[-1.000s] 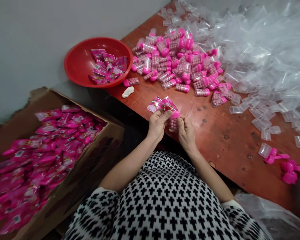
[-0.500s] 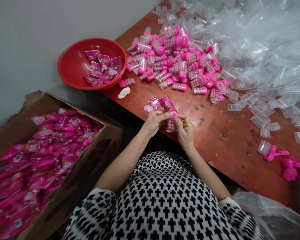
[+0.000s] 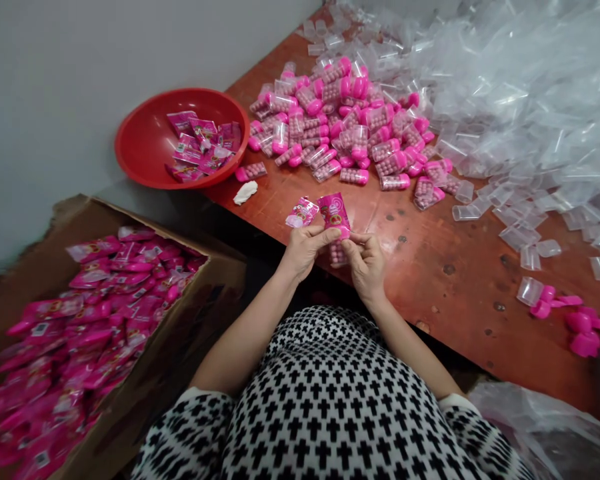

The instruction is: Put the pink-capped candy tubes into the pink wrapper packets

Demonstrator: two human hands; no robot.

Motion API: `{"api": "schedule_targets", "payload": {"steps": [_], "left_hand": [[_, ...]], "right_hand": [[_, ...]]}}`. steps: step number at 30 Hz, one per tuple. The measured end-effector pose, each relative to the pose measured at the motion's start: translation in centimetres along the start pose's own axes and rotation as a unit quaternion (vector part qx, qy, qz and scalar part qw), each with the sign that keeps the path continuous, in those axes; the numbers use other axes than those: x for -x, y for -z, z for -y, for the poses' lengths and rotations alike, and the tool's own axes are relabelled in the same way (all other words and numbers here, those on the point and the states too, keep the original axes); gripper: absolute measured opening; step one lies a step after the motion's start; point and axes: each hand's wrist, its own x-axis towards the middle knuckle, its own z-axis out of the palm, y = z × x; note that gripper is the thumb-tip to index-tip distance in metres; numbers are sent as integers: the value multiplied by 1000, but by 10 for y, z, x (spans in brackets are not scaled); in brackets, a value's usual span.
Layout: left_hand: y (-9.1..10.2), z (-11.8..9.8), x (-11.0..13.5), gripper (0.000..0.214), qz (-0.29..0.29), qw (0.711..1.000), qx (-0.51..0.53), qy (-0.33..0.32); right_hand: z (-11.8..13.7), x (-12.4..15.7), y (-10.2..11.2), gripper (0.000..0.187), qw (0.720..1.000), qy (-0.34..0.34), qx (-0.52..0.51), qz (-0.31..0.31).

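Presently, fingers (image 3: 330,235): left hand (image 3: 303,253) and right hand (image 3: 368,263), pinched closely, grip beaded tube (image 3: 337,255) and pink wrapper (image 3: 334,209) between them;
Red bowl (image 3: 139,143): pink sachets (image 3: 200,143); beyond fingers, leftward;
Carton (image 3: 214,279): heaped packets (image 3: 95,327); left of fingers

A clear container (image 3: 337,255) filled with small pink balls is held between the left hand (image 3: 304,252) and right hand (image 3: 368,264) at the table's (image 3: 420,250) near edge, partly hidden by fingers, its pink end (image 3: 344,232) towards the table. Past that end sticks up a glossy pink packet (image 3: 333,208) with a swirl print. Another printed pink packet (image 3: 304,211), creased, lies near the same edge, just beyond the left hand.
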Motion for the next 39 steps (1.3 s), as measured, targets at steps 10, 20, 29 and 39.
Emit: {"api": "schedule_targets", "payload": {"steps": [10, 20, 29, 39], "left_hand": [[-8, 12, 6, 31, -52, 996, 72, -8], [-13, 14, 3, 31, -128, 988, 82, -33], [-11, 16, 6, 33, -85, 992, 93, -26], [-19, 31, 12, 27, -97, 990, 100, 2]], "right_hand": [[-7, -1, 1, 26, 998, -24, -61, 0], [-8, 9, 1, 27, 1000, 11, -28, -7], [-4, 12, 6, 28, 997, -54, -45, -13], [-8, 10, 4, 26, 995, -69, -51, -41]]}}
